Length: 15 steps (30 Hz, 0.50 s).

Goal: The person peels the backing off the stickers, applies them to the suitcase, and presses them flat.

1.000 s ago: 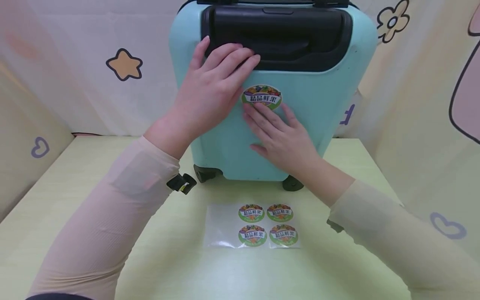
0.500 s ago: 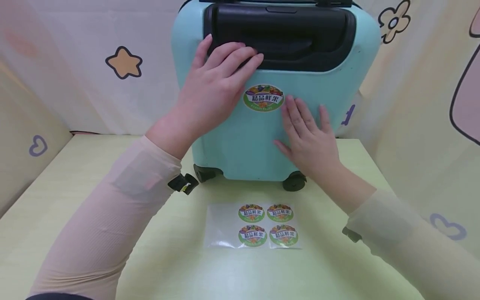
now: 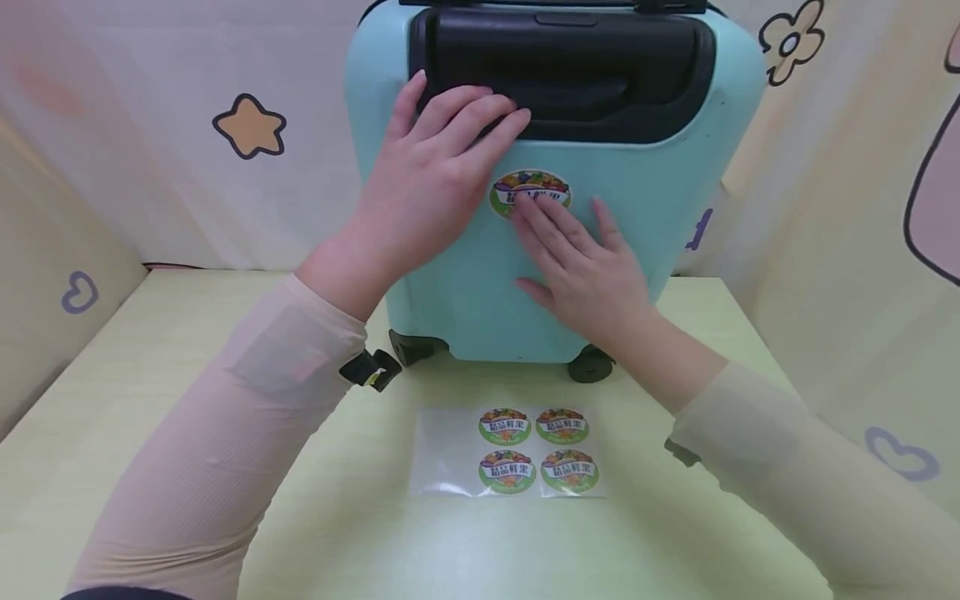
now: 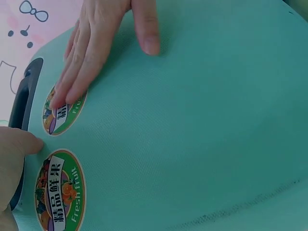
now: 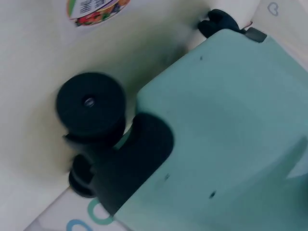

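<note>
A light teal suitcase (image 3: 472,308) stands upright on the table, a black handle panel (image 3: 585,75) across its upper part. The straight fingers of my right hand (image 3: 588,271) lie on an oval fruit sticker (image 3: 531,180) on its face, covering the lower part. My left hand (image 3: 431,187) rests at the panel's lower left edge, fingertips over the black part. The left wrist view shows a second oval sticker (image 4: 60,192) stuck near the left hand; in the head view that hand hides it. Neither hand shows in the right wrist view.
On the table in front of the suitcase lies a clear backing sheet (image 3: 446,454) with several fruit stickers at its right side. Black wheels (image 3: 591,364) support the suitcase. Patterned cloth (image 3: 172,183) hangs behind and at both sides of the table (image 3: 337,533).
My right hand slid off the sticker to the right, uncovering it, then moved back left onto it. My left hand stays at the handle panel.
</note>
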{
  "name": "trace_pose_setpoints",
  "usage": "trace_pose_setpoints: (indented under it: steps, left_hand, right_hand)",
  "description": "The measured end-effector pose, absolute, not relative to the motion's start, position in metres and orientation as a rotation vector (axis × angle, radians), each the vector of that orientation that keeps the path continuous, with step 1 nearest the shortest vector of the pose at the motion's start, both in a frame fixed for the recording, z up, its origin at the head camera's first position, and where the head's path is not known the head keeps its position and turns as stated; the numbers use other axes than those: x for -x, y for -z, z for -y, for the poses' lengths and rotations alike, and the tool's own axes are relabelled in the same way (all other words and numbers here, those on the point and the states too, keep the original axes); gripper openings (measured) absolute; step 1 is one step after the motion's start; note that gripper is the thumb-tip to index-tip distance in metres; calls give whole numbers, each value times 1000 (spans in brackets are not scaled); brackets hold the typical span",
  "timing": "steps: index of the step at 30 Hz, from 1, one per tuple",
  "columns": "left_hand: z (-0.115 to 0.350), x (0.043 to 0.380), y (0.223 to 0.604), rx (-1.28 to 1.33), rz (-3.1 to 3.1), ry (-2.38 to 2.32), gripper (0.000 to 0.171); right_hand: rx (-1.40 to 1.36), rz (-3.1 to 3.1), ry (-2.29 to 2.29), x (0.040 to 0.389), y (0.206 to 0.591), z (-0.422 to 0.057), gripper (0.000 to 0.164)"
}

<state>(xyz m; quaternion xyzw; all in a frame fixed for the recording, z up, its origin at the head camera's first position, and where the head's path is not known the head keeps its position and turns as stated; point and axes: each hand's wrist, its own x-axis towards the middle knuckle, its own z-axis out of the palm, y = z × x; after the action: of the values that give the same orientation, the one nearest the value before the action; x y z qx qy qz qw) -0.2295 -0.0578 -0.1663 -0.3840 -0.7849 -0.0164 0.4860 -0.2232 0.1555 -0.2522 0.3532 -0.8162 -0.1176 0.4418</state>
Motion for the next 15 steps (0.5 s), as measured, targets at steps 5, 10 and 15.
trace_pose_setpoints:
  steps: [5, 10, 15]
  left_hand:
    - [56, 230, 166, 937, 1904, 48, 34]
    - [55, 228, 165, 935, 1932, 59, 34]
    - [55, 227, 166, 927, 1943, 56, 34]
  right_hand:
    - [-793, 2042, 225, 221, 254, -171, 64]
    - [-761, 2039, 234, 218, 256, -170, 65]
    - [-876, 1993, 344, 218, 253, -146, 65]
